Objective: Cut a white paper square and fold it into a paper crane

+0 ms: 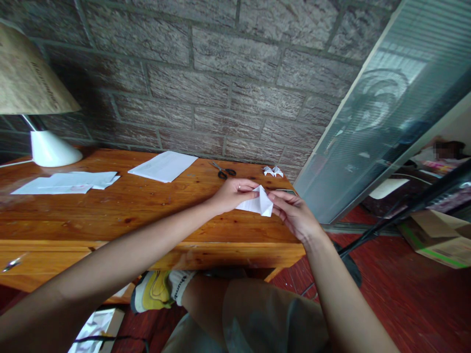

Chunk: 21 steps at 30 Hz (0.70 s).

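Between my two hands, over the right end of the wooden desk, is a partly folded sheet of white paper (260,203). A peaked, triangular fold stands up at its right side. My left hand (237,193), with a ring on one finger, is closed on the paper's left part, thumb on top. My right hand (292,211) pinches the paper's right edge; some of its fingers are hidden behind. Beyond the paper stand small folded paper pieces (273,171) near the wall. Black-handled scissors (225,172) lie behind my left hand.
On the wooden desk (158,211) lie a stack of white paper (164,165) and white paper strips (68,182). A lamp (53,147) stands at the left. A brick wall (206,88) backs the desk. At right are a glass panel (368,108), a black pole and a cardboard box (437,238).
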Motion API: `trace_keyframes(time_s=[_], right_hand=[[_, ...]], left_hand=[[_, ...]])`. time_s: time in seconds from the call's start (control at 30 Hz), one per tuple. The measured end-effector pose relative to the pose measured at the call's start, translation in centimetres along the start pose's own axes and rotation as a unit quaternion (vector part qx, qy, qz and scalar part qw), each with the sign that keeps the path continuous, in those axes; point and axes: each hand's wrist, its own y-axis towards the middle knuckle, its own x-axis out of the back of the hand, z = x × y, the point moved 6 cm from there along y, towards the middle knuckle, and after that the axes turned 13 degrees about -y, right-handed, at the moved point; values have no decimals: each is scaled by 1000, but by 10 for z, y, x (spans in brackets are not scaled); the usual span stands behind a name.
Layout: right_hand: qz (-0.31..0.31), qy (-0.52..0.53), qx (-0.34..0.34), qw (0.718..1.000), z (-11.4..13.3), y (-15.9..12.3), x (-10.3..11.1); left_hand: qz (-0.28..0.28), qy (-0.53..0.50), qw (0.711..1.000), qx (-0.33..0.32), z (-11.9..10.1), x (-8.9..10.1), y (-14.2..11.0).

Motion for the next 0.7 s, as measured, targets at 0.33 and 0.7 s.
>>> trace_keyframes(time_s=[0.33, 0.7], right_hand=[[-68, -98, 51, 992, 10, -3, -3], [-128, -185, 124, 966, 21, -6, -3]], left_hand=[[-16, 15, 1000, -8, -4, 2, -1], [-23, -24, 999, 13, -3, 0, 0]])
